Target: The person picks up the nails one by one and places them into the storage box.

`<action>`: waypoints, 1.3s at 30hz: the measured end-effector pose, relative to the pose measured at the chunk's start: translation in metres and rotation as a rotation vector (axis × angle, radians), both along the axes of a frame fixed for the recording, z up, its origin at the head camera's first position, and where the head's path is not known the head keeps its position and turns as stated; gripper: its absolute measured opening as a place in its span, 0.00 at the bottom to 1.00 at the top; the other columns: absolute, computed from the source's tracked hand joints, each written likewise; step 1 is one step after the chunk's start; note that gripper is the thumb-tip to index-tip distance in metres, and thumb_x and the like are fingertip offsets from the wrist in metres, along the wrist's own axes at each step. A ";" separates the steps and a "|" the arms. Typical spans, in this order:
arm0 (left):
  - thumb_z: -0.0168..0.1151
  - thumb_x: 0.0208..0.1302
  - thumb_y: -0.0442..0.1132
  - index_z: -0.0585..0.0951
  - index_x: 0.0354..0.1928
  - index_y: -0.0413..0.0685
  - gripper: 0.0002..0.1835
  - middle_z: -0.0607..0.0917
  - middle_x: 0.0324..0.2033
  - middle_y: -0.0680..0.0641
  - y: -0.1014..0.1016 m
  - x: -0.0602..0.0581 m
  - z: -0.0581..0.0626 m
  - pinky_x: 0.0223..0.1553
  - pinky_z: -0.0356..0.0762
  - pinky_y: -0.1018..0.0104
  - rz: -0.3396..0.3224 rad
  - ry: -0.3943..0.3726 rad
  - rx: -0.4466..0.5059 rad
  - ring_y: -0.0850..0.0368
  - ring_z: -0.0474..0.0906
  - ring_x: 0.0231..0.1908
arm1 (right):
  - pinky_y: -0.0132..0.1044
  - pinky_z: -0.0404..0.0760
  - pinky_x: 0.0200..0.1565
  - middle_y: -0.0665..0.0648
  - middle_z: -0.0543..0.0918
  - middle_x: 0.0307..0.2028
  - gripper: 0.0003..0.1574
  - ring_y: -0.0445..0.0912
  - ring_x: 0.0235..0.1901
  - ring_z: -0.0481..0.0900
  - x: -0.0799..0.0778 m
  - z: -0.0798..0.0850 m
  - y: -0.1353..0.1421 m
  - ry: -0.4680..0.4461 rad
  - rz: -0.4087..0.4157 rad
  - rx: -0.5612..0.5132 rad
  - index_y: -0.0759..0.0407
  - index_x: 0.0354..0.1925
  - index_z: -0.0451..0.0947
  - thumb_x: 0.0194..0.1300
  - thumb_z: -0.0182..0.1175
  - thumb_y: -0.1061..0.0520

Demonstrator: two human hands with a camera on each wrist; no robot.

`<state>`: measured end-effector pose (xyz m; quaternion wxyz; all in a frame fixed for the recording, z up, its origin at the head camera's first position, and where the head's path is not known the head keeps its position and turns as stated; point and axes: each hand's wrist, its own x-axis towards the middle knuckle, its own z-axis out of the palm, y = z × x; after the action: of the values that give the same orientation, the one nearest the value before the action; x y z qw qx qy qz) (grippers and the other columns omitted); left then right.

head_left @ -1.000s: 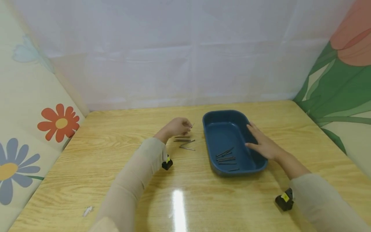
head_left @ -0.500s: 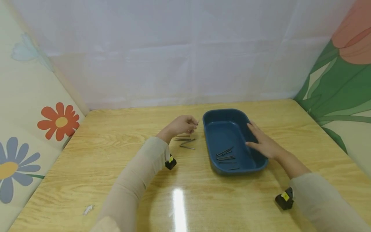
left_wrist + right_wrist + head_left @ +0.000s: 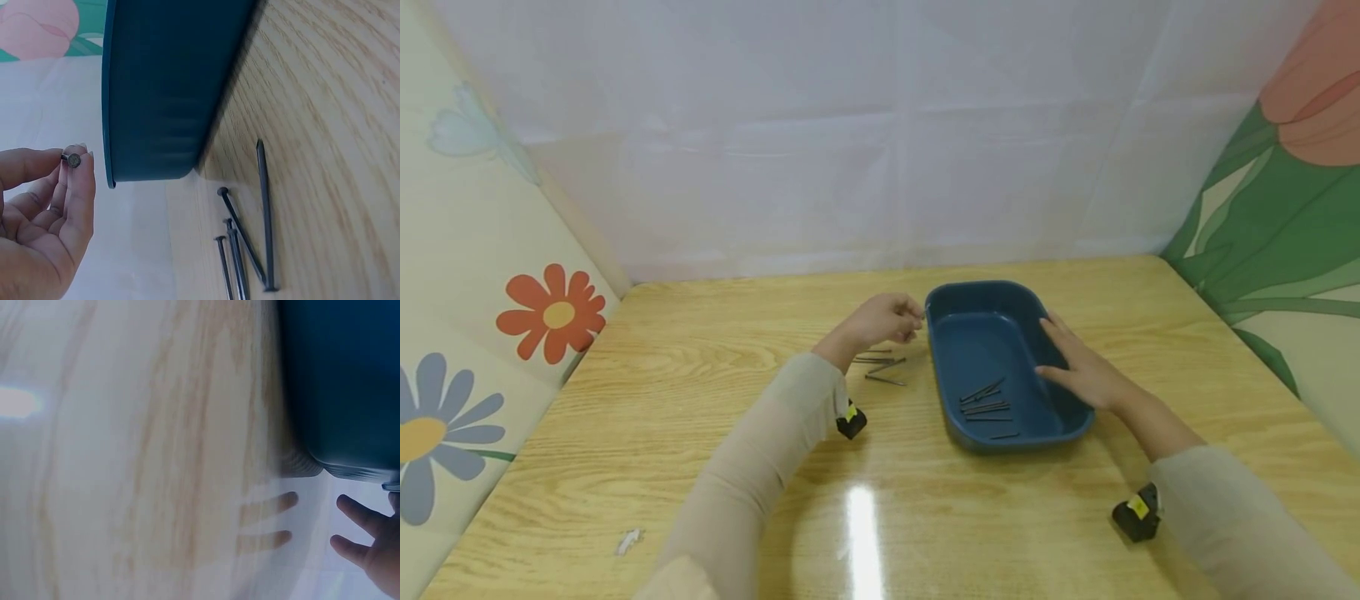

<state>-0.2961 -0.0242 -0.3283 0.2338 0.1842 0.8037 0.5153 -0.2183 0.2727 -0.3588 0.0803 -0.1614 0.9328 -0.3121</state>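
My left hand (image 3: 883,321) is beside the far left rim of a deep blue plastic bin (image 3: 977,346). In the left wrist view, thumb and fingers pinch a dark metal nail (image 3: 74,160), its round head turned toward the camera. Below that hand, several loose nails (image 3: 886,381) lie on the table left of the bin. More nails (image 3: 987,410) rest on the bin's floor at its near end. My right hand (image 3: 1086,377) lies over the bin's right rim, fingers spread, thumb reaching inside. The right wrist view catches its outstretched fingers (image 3: 359,515) near the bin's outer wall.
The wood-grain table (image 3: 700,400) reaches back to a white sheet (image 3: 760,167). A small white scrap (image 3: 628,542) lies at the front left. Black wrist devices (image 3: 1137,514) hang at both sleeves. Flower-painted panels stand at either side.
My left hand has moved right and slightly away with the pinched nail, from above the loose nails to the bin's left rim. The right hand keeps its place on the bin.
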 end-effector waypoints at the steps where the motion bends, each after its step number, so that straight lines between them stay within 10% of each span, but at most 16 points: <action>1: 0.49 0.61 0.31 0.70 0.44 0.36 0.10 0.73 0.40 0.34 0.001 0.000 0.000 0.42 0.71 0.54 0.001 0.001 0.003 0.40 0.72 0.40 | 0.63 0.40 0.53 0.61 0.27 0.64 0.46 0.63 0.60 0.32 0.000 0.000 0.000 0.001 -0.001 0.002 0.62 0.65 0.31 0.62 0.49 0.55; 39: 0.49 0.61 0.32 0.70 0.48 0.33 0.13 0.74 0.42 0.36 0.044 0.014 -0.002 0.38 0.74 0.62 -0.084 -0.041 0.089 0.51 0.74 0.36 | 0.64 0.39 0.52 0.60 0.28 0.64 0.46 0.63 0.61 0.32 0.003 -0.003 0.000 0.045 0.011 -0.045 0.62 0.65 0.32 0.62 0.49 0.53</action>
<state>-0.2823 0.0200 -0.3306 0.2629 0.2174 0.7665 0.5441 -0.2152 0.2725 -0.3623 0.0572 -0.1752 0.9263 -0.3287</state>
